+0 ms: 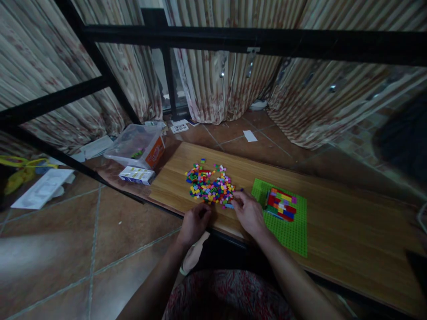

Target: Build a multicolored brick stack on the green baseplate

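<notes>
At your far left, a yellow plastic bag lies on the tiled floor, with a white molded tray just beside it. Further right stands a clear plastic bin with an orange label on its end and a few green pieces inside. A small white-and-blue carton sits right in front of it, near the left end of your wooden tabletop.

Next comes the loose heap of small multicolored building bricks, spread on the wood. Your left hand is at its near edge, fingers curled in toward the thumb; you cannot tell from here whether a brick is between them. Your right hand reaches the heap's right edge, thumb and fingers bent close together beside a light blue brick; whether they grip anything is hidden.

Right of that hand lies your green studded baseplate, carrying a compact multicolored brick build toward its upper part.
</notes>
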`<state>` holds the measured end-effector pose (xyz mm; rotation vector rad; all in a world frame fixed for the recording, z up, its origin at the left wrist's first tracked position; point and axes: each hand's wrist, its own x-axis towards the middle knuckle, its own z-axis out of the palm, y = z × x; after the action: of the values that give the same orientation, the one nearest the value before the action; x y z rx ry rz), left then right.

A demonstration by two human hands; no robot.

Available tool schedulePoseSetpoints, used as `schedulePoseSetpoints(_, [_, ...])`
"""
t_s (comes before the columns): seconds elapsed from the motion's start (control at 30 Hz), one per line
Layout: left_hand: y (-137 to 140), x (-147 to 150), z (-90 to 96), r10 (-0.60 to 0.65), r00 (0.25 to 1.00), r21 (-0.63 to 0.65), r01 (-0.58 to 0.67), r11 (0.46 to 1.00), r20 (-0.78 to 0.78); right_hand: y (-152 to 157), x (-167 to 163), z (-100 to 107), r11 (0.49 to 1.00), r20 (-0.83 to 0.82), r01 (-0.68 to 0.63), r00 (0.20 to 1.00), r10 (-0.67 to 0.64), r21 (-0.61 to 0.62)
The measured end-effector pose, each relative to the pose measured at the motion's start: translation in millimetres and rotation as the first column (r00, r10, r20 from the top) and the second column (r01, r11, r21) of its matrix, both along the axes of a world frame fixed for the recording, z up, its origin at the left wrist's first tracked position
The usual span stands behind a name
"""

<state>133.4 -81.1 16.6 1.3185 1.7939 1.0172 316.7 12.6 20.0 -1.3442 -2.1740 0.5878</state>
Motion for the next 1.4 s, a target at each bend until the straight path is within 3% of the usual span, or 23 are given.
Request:
schedulePoseSetpoints(0.23, [1.9,-3.8,-4.3,0.004,0.988,-0.01,-0.003,1.0,0.152,6.7,-24.0,-5.2,0.99,0.009,-0.101,0.995,0.1,0.101])
schedulePoseSetpoints(0.4, [3.4,-5.8,-9.7,0.028,0.959,-0.033,-0.019,0.999,0.282,12.2,-16.4,-11.9,0.988,0.018,-0.08,0.997,0.078,0.129])
schedulePoseSetpoints(0.57, [6.0,-5.1,-14.5,0.064,0.887,-0.048,-0.047,0.998,0.456,13.2,-5.8,-7.3,0.986,0.043,-0.01,0.999,0.003,0.169])
schedulePoseSetpoints(0.67, [6.4,-3.3,-12.3,0.079,0.831,-0.063,-0.053,0.997,0.551,6.2,-19.5,1.5,0.984,0.028,-0.046,0.999,0.042,0.174])
schedulePoseSetpoints(0.87, [4.4,-2.2,-4.2,0.156,0.804,-0.092,-0.127,0.988,0.574,-9.5,-58.1,8.5,0.955,0.084,-0.263,0.964,0.253,0.138])
schedulePoseSetpoints(1.0, [4.7,-2.8,-4.4,0.154,0.789,-0.092,-0.124,0.988,0.595,-5.5,-50.2,1.1,0.965,0.082,-0.228,0.972,0.219,0.131])
schedulePoseSetpoints(1.17, [5.7,-3.3,-6.2,0.146,0.789,-0.09,-0.115,0.989,0.597,9.4,-29.1,-2.0,0.99,0.103,-0.096,0.991,0.085,0.107])
schedulePoseSetpoints(1.4, [5.3,-3.7,-1.5,0.151,0.792,-0.107,-0.109,0.988,0.591,21.5,-51.9,6.0,0.983,0.106,-0.112,0.99,0.097,0.144])
